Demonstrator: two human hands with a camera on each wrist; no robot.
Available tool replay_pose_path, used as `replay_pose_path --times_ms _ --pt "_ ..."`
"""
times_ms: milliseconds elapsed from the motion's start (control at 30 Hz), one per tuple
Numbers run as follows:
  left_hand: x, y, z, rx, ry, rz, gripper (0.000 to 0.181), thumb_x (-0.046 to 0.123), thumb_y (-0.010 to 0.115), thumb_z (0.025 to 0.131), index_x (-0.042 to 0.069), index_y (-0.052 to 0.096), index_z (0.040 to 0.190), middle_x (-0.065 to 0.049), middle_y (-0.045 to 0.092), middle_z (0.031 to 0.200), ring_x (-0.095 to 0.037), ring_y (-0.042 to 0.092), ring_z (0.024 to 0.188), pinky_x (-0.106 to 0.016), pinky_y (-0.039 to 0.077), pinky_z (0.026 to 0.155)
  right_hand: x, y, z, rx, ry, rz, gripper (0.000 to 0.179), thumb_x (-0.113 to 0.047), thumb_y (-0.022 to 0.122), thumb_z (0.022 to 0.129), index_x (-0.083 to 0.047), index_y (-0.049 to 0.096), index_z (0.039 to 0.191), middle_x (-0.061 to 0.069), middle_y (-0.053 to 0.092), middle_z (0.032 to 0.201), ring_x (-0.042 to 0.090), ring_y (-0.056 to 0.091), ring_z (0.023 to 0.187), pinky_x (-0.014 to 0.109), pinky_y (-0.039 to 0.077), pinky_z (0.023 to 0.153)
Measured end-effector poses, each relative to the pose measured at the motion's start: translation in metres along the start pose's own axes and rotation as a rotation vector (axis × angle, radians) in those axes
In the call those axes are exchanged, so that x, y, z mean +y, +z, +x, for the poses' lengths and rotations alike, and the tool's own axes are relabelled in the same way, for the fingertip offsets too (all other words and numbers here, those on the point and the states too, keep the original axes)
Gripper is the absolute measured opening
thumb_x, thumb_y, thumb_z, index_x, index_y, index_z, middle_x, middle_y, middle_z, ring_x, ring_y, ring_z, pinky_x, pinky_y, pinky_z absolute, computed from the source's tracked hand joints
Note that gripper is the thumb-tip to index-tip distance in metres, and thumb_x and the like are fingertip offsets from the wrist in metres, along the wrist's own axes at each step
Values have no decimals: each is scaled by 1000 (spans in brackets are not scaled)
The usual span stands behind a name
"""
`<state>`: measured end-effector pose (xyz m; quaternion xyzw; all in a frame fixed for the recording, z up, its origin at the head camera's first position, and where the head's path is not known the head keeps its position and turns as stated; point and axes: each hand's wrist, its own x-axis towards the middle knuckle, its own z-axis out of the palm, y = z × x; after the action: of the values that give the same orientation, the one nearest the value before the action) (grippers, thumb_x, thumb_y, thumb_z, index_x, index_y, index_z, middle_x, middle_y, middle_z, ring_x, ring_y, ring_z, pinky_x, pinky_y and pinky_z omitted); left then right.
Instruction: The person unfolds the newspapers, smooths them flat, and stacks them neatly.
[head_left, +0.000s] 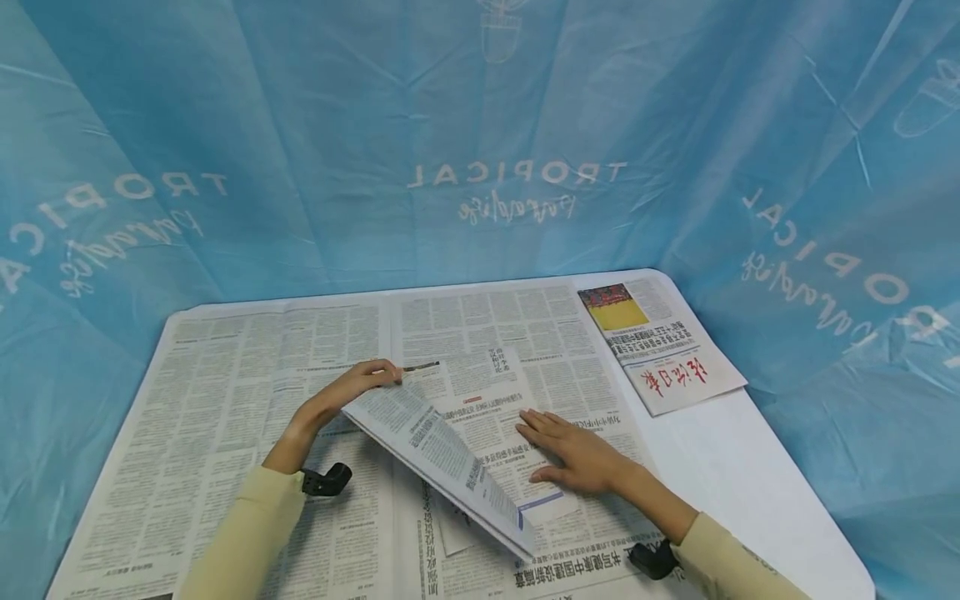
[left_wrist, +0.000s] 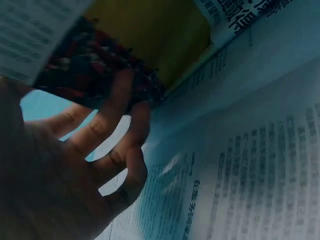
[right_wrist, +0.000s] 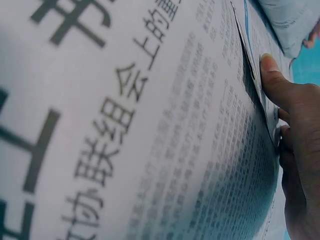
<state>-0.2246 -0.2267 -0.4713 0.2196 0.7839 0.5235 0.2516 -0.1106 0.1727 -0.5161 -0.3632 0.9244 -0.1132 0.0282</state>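
My left hand (head_left: 347, 393) grips a folded newspaper (head_left: 438, 454) near its upper left corner. The paper is raised and slants down toward the near right, its lower end close over the table. In the left wrist view, the fingers (left_wrist: 107, 117) bend against a side printed with a dark red and yellow picture (left_wrist: 145, 37); the thumb is hidden. My right hand (head_left: 576, 454) rests with extended fingers on another folded newspaper (head_left: 491, 417) lying flat. The right wrist view shows its thumb (right_wrist: 275, 80) along that paper's edge.
Spread newspaper sheets (head_left: 217, 400) cover most of the white table (head_left: 720, 467). A folded newspaper with a red title (head_left: 675, 379) lies at the back right. Blue printed curtains (head_left: 495, 225) enclose the back and sides.
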Motion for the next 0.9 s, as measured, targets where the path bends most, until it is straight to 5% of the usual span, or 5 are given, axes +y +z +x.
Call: replay_pose_path --times_ms 200,433,600,733,900 --pt "-7 -7 -12 -67 -21 34 26 19 58 99 -1 55 115 -23 54 118 -18 54 80 -37 43 75 7 -1 -7 4 33 12 78 -57 54 92 -11 34 152 9 31 158 33 32 144 47 31 113" --pt "-17 -17 -37 -35 -21 115 26 18 66 94 2 58 113 -28 36 144 -35 60 101 -37 45 77 17 -4 -20 28 35 16 78 -54 59 91 -10 36 151 10 33 157 35 35 142 49 33 110" --pt "-19 -24 -50 60 -35 197 28 12 71 89 -2 57 110 -31 54 119 -22 57 75 -34 46 65 20 -7 -26 41 38 4 78 -53 61 89 -9 38 150 11 35 156 36 36 141 49 34 109" --pt "-22 -26 -53 169 -42 285 26 9 72 88 -1 60 108 -30 55 115 -24 55 78 -35 45 66 19 -9 -31 34 51 2 78 -53 61 89 -9 38 150 12 36 156 36 35 141 49 33 110" --pt "-31 -17 -53 359 -85 562 19 10 74 85 4 65 101 -16 57 86 -26 49 73 -44 36 70 15 -17 -40 -9 104 9 78 -55 59 90 -10 39 150 11 35 156 35 34 142 48 33 111"
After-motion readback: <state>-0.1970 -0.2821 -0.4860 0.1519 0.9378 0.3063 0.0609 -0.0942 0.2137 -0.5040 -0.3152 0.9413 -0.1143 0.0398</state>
